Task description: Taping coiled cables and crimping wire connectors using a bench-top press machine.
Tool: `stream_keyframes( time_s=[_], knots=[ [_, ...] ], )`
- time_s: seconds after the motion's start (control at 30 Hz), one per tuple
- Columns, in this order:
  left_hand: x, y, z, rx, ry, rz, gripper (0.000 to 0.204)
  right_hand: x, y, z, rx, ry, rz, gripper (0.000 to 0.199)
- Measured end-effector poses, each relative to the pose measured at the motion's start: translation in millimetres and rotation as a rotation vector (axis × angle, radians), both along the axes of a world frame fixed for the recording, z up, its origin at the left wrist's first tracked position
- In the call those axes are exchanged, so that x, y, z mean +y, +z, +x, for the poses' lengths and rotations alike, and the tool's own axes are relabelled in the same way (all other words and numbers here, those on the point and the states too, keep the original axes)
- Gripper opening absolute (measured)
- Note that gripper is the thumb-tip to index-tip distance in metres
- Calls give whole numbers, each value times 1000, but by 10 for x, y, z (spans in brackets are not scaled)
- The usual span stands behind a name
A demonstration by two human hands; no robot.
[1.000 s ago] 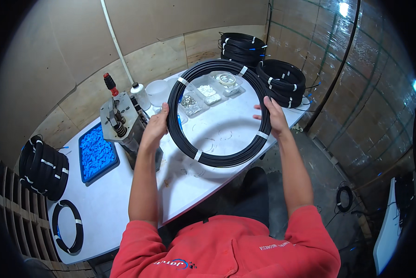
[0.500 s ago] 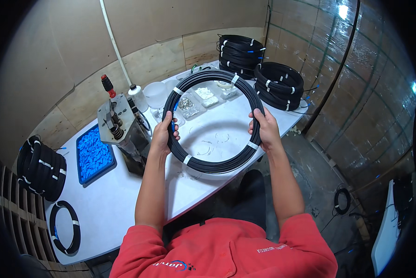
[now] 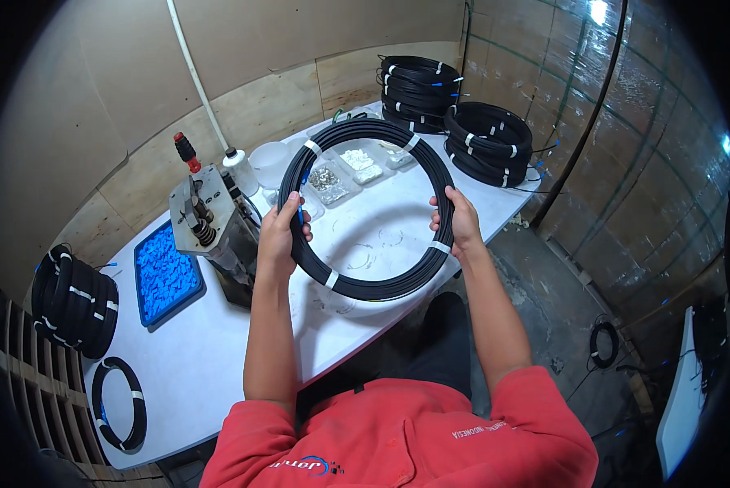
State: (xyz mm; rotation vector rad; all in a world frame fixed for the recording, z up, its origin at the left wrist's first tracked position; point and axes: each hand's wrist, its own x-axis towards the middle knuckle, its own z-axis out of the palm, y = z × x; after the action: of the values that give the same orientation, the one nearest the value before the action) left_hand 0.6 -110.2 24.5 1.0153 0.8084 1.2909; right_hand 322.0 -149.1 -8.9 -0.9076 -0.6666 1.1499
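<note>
A large coil of black cable (image 3: pixel 375 288), bound with several white bands, is held up above the white table (image 3: pixel 332 342). My left hand (image 3: pixel 280 233) grips its left side, thumb on top and fingers curled around through the ring. On the opposite side my right hand (image 3: pixel 460 220) is closed around the coil in the same way. A bit of blue shows on the coil beside my left fingers; its kind is hard to make out. Through the ring, part of the tabletop and small clear trays are visible.
Left of the coil stands a metal press (image 3: pixel 206 215) with a red-and-black handle, beside a blue tray (image 3: pixel 199 299) of small blue pieces. Stacked black coils (image 3: pixel 489 146) sit at the back right, more coils (image 3: pixel 76 302) at far left. A small coil (image 3: pixel 141 419) lies front left.
The coil and both hands have shifted slightly left in view, and the coil is tilted a little differently. Both hands keep their hold.
</note>
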Motion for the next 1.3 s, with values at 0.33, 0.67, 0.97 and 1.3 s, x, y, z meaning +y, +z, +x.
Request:
stream_keyframes(
  time_s=[0.33, 0.67, 0.97, 1.3],
  knots=[
    [128, -94, -53, -39, -11, -123, 35, -119, 102, -59, 23, -27, -68, 28],
    [201, -334, -31, -113, -25, -200, 40, -323, 409, -145, -32, -26, 10, 28],
    [79, -351, 28, -102, 10, -125, 40, -286, 282, -77, -207, -12, 56, 22],
    [-28, -78, -26, 2, 33, 0, 39, -219, 80, -73, 43, -17, 55, 21]
  ],
)
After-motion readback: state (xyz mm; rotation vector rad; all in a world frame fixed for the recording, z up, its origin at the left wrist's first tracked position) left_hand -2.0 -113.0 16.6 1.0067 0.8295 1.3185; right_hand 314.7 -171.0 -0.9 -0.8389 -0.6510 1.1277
